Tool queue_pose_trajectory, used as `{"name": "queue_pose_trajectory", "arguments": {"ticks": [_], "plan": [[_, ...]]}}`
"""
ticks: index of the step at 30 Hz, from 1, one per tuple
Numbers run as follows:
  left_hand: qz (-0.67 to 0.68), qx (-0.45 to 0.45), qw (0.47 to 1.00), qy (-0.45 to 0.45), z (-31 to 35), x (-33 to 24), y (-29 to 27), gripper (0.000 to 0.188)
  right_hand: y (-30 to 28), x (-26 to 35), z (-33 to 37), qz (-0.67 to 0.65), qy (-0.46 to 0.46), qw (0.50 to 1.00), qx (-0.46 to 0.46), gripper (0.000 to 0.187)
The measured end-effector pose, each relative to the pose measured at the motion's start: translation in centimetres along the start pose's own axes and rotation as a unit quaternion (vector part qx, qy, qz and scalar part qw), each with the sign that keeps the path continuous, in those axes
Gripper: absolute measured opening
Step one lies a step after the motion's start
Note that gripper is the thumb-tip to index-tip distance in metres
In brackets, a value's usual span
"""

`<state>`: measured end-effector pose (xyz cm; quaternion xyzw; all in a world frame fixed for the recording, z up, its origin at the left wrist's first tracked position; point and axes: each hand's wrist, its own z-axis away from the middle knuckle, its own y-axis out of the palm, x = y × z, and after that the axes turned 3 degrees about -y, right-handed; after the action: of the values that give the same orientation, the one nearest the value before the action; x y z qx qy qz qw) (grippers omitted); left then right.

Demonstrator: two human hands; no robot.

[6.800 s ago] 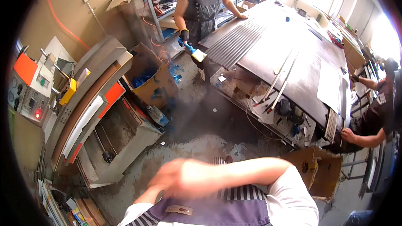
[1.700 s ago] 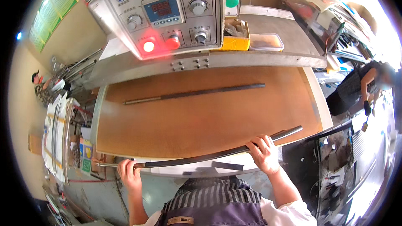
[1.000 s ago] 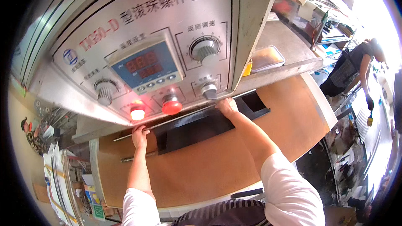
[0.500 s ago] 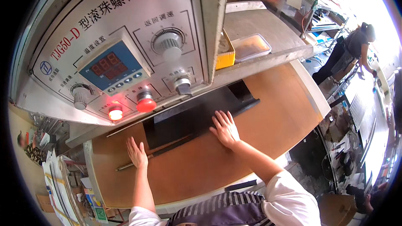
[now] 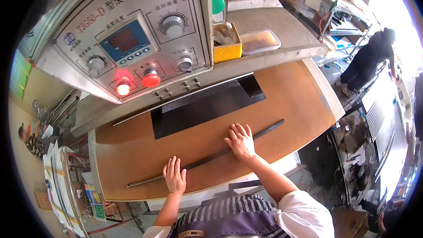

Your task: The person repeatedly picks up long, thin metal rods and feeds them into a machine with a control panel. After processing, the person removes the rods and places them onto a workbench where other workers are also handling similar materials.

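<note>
A long thin rod [image 5: 211,156] lies aslant across the brown work surface [image 5: 291,92]. Its left end is bare metal, while the rest is dark; whether a sheet is wrapped round it I cannot tell. My left hand [image 5: 175,176] is open, palm down over the left part of the rod. Farther right, my right hand [image 5: 241,143] also lies open across it, fingers spread toward the machine. Both palms hide short stretches of the rod. Beyond my hands a black rectangular sheet [image 5: 207,113] lies flat, a shinier band along its far side.
A metal control box [image 5: 132,39] with knobs, a display and a lit red button overhangs the far left. On the ledge stand a yellow box [image 5: 228,52] and a clear plastic tub [image 5: 260,42]. Another person [image 5: 370,59] bends over a table at right; one more is far left.
Both hands and the rod have come back toward my body, away from the black sheet. The sheet's near edge, earlier against the rod, now lies flat and apart. My view has shifted somewhat.
</note>
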<state>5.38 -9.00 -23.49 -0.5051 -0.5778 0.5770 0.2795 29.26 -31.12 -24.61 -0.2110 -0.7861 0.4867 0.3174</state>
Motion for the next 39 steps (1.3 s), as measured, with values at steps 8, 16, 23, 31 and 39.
{"name": "queue_pose_trajectory", "arguments": {"ticks": [8, 16, 23, 31, 39], "plan": [[-0.029, -0.047, 0.998, -0.018, 0.3, -0.2, -0.2, 0.047, -21.8, 5.6, -18.4, 0.005, -0.149, 0.924, -0.352, 0.056], [-0.039, -0.087, 0.995, -0.026, 0.9, 0.5, 0.7, 0.049, -20.4, 5.3, -12.8, -0.055, -0.136, 0.966, -0.211, 0.064], [-0.027, -0.083, 0.996, -0.017, 0.7, 0.0, -0.1, 0.045, -6.9, 2.8, 11.0, -0.147, -0.061, 0.981, 0.114, 0.062], [-0.005, -0.094, 0.995, 0.029, 0.6, 0.5, -0.2, 0.051, -6.0, 2.7, 16.5, 0.005, -0.056, 0.984, 0.167, 0.055], [0.004, -0.105, 0.992, 0.068, 1.0, 1.0, 0.4, 0.058, -6.0, 4.7, 16.5, 0.015, 0.02, 0.985, 0.174, 0.068]]}}
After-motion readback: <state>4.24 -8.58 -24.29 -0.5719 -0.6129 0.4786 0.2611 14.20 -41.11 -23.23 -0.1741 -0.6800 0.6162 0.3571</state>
